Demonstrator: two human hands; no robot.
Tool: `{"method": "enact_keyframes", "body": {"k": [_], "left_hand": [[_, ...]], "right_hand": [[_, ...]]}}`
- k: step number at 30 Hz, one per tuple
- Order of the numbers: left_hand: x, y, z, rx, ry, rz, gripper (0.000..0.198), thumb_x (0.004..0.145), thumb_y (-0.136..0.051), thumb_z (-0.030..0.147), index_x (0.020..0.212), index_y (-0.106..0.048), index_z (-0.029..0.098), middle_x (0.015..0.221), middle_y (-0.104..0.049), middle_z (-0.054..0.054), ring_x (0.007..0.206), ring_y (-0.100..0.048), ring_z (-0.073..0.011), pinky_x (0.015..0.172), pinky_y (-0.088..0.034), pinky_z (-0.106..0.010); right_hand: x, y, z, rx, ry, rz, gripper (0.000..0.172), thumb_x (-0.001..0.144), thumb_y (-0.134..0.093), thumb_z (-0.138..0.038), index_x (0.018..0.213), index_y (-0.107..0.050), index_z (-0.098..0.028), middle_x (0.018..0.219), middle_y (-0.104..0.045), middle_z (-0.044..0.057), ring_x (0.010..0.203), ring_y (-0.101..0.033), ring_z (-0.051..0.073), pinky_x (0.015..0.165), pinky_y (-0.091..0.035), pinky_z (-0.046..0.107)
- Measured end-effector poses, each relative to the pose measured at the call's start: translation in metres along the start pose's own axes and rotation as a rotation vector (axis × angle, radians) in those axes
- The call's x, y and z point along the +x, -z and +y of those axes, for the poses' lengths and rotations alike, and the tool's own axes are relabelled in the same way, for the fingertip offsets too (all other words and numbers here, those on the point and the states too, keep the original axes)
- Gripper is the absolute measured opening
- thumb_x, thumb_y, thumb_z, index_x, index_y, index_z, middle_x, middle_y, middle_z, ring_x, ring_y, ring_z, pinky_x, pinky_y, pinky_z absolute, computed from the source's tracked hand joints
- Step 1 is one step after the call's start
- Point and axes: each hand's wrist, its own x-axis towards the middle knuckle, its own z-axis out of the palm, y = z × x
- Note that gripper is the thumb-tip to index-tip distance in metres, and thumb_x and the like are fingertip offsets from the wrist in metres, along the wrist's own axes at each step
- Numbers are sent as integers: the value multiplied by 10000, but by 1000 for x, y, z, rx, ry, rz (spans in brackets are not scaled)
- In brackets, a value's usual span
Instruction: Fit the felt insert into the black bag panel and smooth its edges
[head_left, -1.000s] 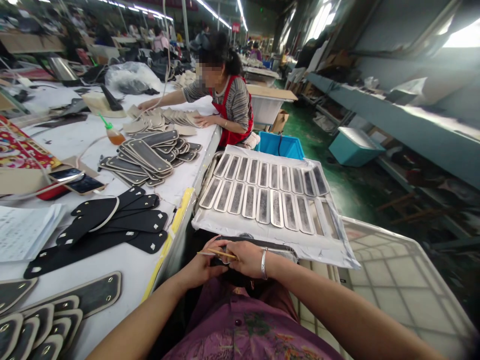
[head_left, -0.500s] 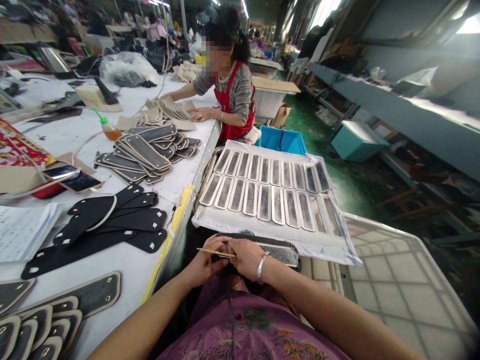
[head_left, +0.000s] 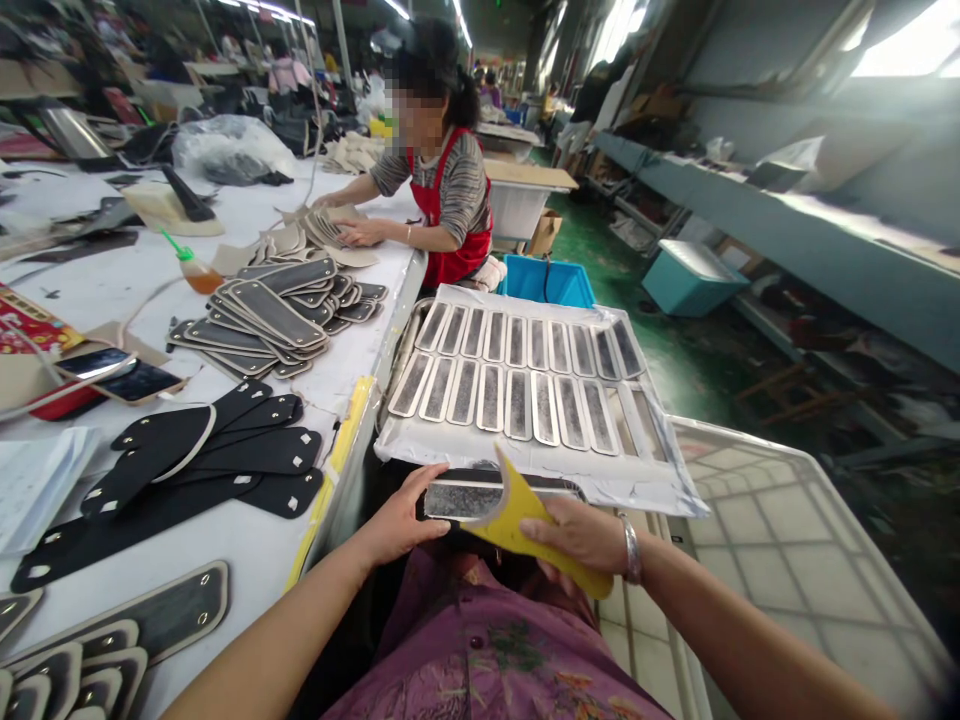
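Observation:
My right hand [head_left: 574, 535] is closed around a flat yellow piece [head_left: 517, 505] with a concave curved end, held tilted over a dark strip. That strip [head_left: 461, 498] is long, with rounded ends, a speckled grey face and a black border. My left hand [head_left: 405, 515] grips the strip's left end, thumb along the near edge and fingers at the far edge. The yellow piece hides the middle of the strip. Just beyond my hands lies a white-covered board [head_left: 480, 453] bearing two rows of pale-edged strips with dark grey centres [head_left: 517, 405].
On the white table [head_left: 262, 560] to the left lie black straps [head_left: 270, 450], piled eyeleted strips [head_left: 277, 310], a phone [head_left: 124, 375] and a glue bottle [head_left: 196, 270]. A co-worker in a red apron [head_left: 450, 200] handles beige pieces. A white crate [head_left: 780, 540] stands at right.
My hands have moved apart, the right one going right. The yellow piece, edge-on before, now shows its broad face. My left hand has shifted to the strip's left end. The view has turned slightly right.

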Motion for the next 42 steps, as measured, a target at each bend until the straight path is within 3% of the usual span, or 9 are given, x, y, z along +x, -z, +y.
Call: {"method": "enact_keyframes", "body": {"k": [3,11,19,27,30,33,37,40,42], "left_hand": [[1,0,5,-10,45,-7,726,686,-658,254,1341,-350,197,1385,-301,-88,1289,-283,-223,1104,-191,-363],[-4,-5,4,-150,73,13,724,692,-607,225,1355,-322,180,1412,-258,-84,1310,-241,-215,1113,-158,-367],[-6,-2,-3,-221,51,-18,723,715,-585,199,1376,-293,223,1445,-208,-40,1335,-188,-207,1125,-110,-359],[0,4,4,-192,96,8,661,723,-495,176,1362,-326,185,1432,-241,-53,1329,-204,-194,1127,-100,-347],[1,8,7,-124,91,-51,676,731,-521,203,1373,-309,181,1437,-242,-64,1330,-207,-201,1125,-101,-359],[-1,9,6,-145,79,-95,679,761,-559,256,1382,-297,182,1444,-254,-68,1332,-217,-208,1121,-125,-369],[-10,8,0,-465,109,-128,597,840,-516,321,1387,-292,236,1435,-301,-41,1320,-266,-210,1102,-191,-395],[-15,6,-6,-642,83,-146,689,791,-583,277,1398,-258,243,1437,-296,-48,1294,-317,-231,1085,-237,-406],[-17,5,-10,-644,59,-142,763,747,-627,247,1403,-237,241,1452,-263,-50,1301,-302,-235,1085,-241,-398]], "right_hand": [[2,-18,30,73,-118,-155,337,831,-480,-508,783,-457,-175,478,-525,-49,301,-441,67,333,-339,155],[37,-65,32,113,-73,65,305,887,-391,-403,720,-486,-166,446,-500,-34,271,-429,94,285,-325,182],[51,-78,20,218,-134,101,263,917,-350,-308,713,-443,-171,395,-487,-42,239,-401,99,258,-274,169],[76,-90,8,257,-150,88,306,924,-349,-339,698,-449,-158,425,-525,-23,272,-460,108,319,-376,194],[67,-82,12,270,-166,-6,359,904,-374,-416,694,-484,-147,452,-556,0,300,-484,117,337,-389,207],[41,-67,16,298,-41,-10,455,828,-460,-538,668,-551,-122,495,-580,36,361,-516,127,367,-390,217],[20,-56,2,416,342,342,413,768,-555,-542,713,-576,-133,606,-570,16,547,-543,118,554,-446,240],[37,-64,-18,497,610,488,270,729,-639,-418,768,-568,-160,596,-472,-33,575,-500,112,619,-439,260],[57,-74,-29,475,676,505,239,744,-619,-399,772,-555,-171,585,-436,-39,562,-475,111,600,-424,261]]}}
